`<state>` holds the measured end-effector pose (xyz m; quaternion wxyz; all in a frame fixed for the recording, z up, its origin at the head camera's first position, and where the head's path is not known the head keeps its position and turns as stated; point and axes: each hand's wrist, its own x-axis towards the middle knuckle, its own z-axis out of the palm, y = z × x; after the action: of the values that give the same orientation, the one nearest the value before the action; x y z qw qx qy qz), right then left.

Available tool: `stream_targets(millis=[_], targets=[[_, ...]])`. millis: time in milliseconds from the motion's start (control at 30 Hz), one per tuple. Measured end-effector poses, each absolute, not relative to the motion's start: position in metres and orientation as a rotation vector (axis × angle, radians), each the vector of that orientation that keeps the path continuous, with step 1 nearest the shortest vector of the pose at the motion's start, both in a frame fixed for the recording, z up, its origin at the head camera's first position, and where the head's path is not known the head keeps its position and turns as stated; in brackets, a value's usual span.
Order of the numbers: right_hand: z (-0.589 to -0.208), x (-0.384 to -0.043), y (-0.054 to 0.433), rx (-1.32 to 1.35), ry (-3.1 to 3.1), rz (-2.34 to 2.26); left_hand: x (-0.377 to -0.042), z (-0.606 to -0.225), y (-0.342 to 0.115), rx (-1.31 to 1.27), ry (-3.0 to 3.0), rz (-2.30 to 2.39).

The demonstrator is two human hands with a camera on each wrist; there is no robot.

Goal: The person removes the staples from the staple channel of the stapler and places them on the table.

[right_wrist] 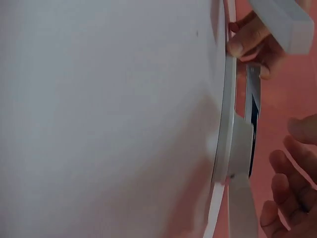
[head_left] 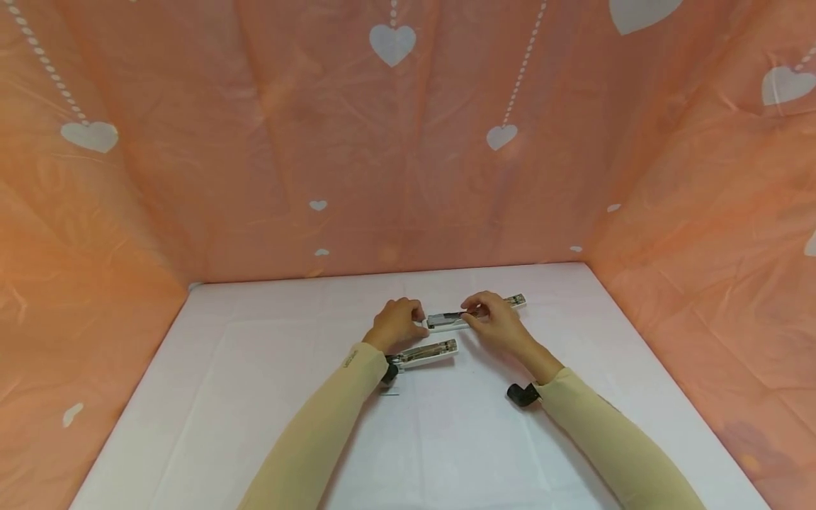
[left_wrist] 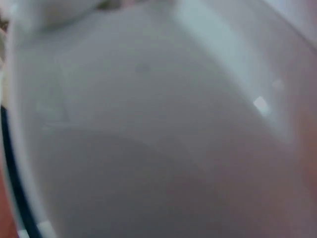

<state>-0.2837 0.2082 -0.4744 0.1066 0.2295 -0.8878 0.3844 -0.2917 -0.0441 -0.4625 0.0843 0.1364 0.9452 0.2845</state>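
Observation:
An opened-out white stapler (head_left: 446, 327) lies toward the back of the table, its metal magazine exposed. My left hand (head_left: 397, 323) pinches its left end between thumb and fingers; in the right wrist view that thumb (right_wrist: 238, 47) presses on the base. Over the stapler's middle hovers my right hand (head_left: 499, 327). The right wrist view shows its fingers (right_wrist: 280, 188) loosely bent and apart from the stapler (right_wrist: 240, 144). A second opened stapler (head_left: 428, 354) is nearer the front, partly hidden by the left wrist. A blurred, pale glossy surface (left_wrist: 138, 119) fills the left wrist view.
A small thin grey strip (head_left: 389, 392) lies on the white tablecloth (head_left: 446, 439) beside the left forearm. Black wrist cameras (head_left: 523, 394) hang under both sleeves. Orange curtains (head_left: 408, 177) with pale hearts enclose the table at the back and both sides.

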Motion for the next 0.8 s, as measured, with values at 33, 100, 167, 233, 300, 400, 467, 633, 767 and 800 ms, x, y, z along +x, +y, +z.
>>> stream_targets(millis=[33, 100, 167, 233, 300, 400, 467, 633, 767, 800], targets=[[-0.475, -0.284, 0.206, 0.697, -2.621, 1.123, -0.292, -0.463, -0.044, 0.407, 2.823, 0.847], [-0.475, -0.285, 0.202, 0.737, -2.636, 1.114, -0.293, -0.463, -0.044, 0.403, 2.827, 0.841], [-0.476, -0.286, 0.198, 0.767, -2.649, 1.112, -0.293, -0.462, -0.043, 0.400, 2.828, 0.839], [-0.477, -0.287, 0.196, 0.779, -2.658, 1.099, -0.292, -0.462, -0.043, 0.401, 2.825, 0.842], [-0.477, -0.288, 0.194, 0.781, -2.670, 1.094, -0.292, -0.462, -0.044, 0.409, 2.822, 0.848], [-0.478, -0.289, 0.192, 0.785, -2.687, 1.067, -0.292, -0.462, -0.044, 0.427, 2.822, 0.854], [-0.477, -0.288, 0.192, 0.793, -2.696, 1.055, -0.292, -0.462, -0.043, 0.438, 2.827, 0.852], [-0.477, -0.288, 0.190, 0.799, -2.721, 1.039, -0.293, -0.463, -0.043, 0.439, 2.853, 0.809], [-0.478, -0.289, 0.190, 0.787, -2.745, 1.047, -0.293, -0.463, -0.043, 0.434, 2.856, 0.809], [-0.478, -0.289, 0.190, 0.785, -2.751, 1.055, -0.292, -0.463, -0.043, 0.433, 2.854, 0.816]])
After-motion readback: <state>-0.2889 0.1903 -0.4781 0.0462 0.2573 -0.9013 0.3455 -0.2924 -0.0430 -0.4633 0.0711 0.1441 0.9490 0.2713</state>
